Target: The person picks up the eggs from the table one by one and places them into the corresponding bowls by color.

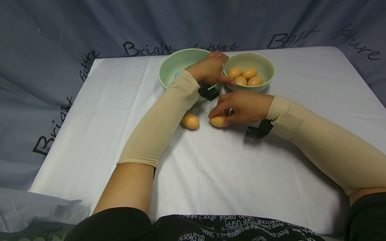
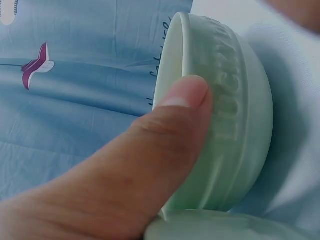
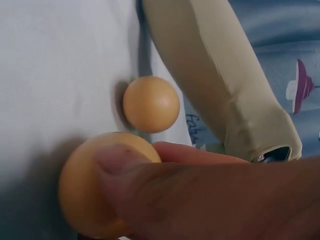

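My left hand (image 1: 211, 68) holds the right-hand light green bowl (image 1: 266, 72) by its left side. In the left wrist view, the thumb (image 2: 170, 120) lies on that bowl's rim; the other fingers are hidden there. Several brown eggs (image 1: 249, 72) sit in this bowl. Just in front of it, my right hand (image 1: 245, 105) pinches another brown egg (image 1: 217, 120), low over the cloth. In the right wrist view, the thumb presses against the pinched egg (image 3: 80, 190). A loose brown egg (image 1: 190, 121) lies to its left, beside my left forearm.
A second light green bowl (image 1: 167, 68) stands left of the first, partly behind my left hand, with something blue (image 1: 177, 73) inside. White cloth (image 1: 241, 180) covers the table. A grey-blue curtain (image 1: 90, 26) with handwriting hangs behind.
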### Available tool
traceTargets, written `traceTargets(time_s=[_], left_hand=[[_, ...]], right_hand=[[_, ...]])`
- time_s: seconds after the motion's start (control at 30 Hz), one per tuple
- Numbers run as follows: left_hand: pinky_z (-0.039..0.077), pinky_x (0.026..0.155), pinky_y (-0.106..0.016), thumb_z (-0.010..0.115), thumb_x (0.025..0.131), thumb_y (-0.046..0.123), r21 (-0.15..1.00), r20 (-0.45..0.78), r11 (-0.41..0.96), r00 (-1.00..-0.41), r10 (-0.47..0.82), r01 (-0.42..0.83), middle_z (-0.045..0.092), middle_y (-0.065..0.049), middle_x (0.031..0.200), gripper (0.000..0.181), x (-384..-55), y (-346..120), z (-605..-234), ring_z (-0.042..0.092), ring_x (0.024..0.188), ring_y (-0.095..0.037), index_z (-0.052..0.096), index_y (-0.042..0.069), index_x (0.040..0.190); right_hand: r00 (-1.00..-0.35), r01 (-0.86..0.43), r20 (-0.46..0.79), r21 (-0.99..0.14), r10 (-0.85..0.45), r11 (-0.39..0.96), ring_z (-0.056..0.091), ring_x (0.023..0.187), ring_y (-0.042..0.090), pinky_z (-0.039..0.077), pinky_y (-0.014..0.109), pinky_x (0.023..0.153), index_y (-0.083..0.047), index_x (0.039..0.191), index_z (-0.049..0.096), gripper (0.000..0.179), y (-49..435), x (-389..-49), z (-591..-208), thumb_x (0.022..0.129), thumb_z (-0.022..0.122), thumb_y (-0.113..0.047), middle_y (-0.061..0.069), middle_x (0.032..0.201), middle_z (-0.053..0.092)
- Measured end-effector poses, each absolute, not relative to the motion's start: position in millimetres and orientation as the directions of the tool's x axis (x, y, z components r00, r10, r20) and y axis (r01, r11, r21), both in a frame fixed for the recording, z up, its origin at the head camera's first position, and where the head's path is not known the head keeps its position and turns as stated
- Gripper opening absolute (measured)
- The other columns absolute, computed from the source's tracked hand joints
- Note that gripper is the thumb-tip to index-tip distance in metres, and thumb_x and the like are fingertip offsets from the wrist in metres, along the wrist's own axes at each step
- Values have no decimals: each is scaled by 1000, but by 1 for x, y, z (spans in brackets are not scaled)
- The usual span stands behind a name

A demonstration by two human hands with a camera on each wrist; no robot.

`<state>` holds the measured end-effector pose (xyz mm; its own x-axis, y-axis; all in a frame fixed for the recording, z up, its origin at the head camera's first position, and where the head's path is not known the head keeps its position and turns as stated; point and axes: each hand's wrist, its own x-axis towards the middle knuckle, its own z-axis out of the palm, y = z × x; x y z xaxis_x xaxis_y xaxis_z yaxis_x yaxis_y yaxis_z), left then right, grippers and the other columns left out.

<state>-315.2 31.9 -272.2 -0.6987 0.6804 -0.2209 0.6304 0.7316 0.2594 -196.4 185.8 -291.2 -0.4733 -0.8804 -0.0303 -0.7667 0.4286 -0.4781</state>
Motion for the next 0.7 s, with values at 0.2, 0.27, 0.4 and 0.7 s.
traceTargets(time_s=[0.2,0.27,0.4,0.7], left_hand=[[5,120,-27,60,77,74,264,-210,731,-702,680,629,22,-2,160,102,-316,32,-273,6,150,-17,28,14,153],[5,120,-27,61,77,74,262,-212,732,-703,679,629,22,-2,160,103,-316,32,-273,6,150,-17,27,13,153],[5,120,-27,60,77,75,258,-221,733,-700,679,629,20,-2,161,105,-316,32,-273,5,150,-17,24,13,155],[5,120,-28,59,77,76,261,-226,734,-700,678,627,20,-1,161,104,-318,32,-274,4,150,-17,26,14,154]], right_hand=[[-442,-764,-27,-512,-897,392,62,95,5,54,25,79,-27,118,69,45,186,-196,-291,78,81,-11,-10,101,65],[-435,-760,-28,-524,-900,384,62,96,6,54,25,80,-27,119,69,45,186,-196,-290,78,81,-10,-10,102,66],[-429,-736,-40,-564,-903,374,62,100,6,54,25,83,-27,120,69,46,188,-196,-288,80,80,-8,-11,106,66],[-449,-651,-85,-650,-889,391,60,103,7,54,25,85,-26,125,66,45,196,-200,-280,84,76,-8,-9,114,65]])
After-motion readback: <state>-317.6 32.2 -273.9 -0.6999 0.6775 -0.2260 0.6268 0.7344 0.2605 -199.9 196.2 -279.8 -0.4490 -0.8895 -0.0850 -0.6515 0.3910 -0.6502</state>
